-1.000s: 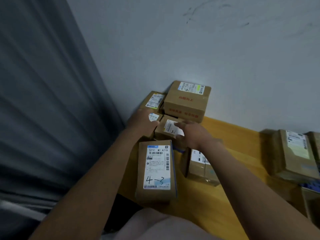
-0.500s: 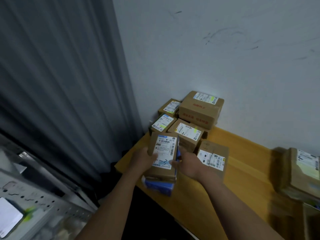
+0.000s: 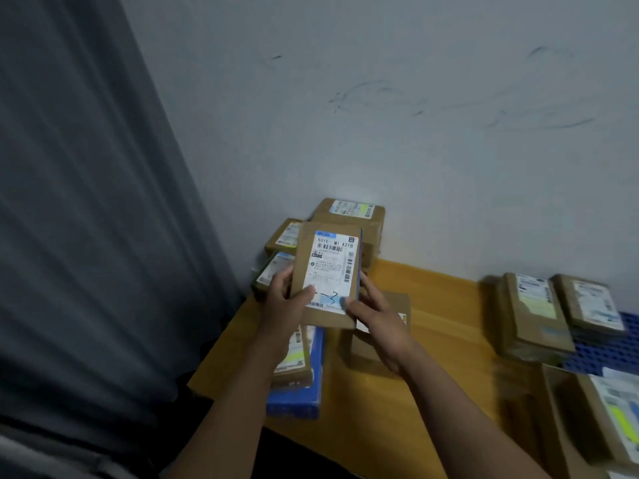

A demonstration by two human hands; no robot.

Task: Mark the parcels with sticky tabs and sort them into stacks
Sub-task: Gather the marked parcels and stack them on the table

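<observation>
I hold a flat brown cardboard parcel (image 3: 328, 271) with a white shipping label up off the table, label facing me. My left hand (image 3: 285, 299) grips its lower left edge with the thumb on the label. My right hand (image 3: 375, 312) grips its lower right edge. Below it on the wooden table (image 3: 442, 299) lie a small parcel (image 3: 294, 357) on top of a blue box (image 3: 304, 399), and another brown parcel (image 3: 366, 350) partly hidden by my right wrist. No sticky tab is visible in my fingers.
A cluster of parcels (image 3: 349, 212) sits in the corner against the white wall. More labelled parcels (image 3: 536, 316) stand at the right on a blue perforated tray (image 3: 608, 354). A grey curtain (image 3: 86, 202) hangs on the left, past the table's edge.
Both hands took the labelled parcel from the table's front edge and raised it towards me. The blue box and small parcel beneath it came into sight.
</observation>
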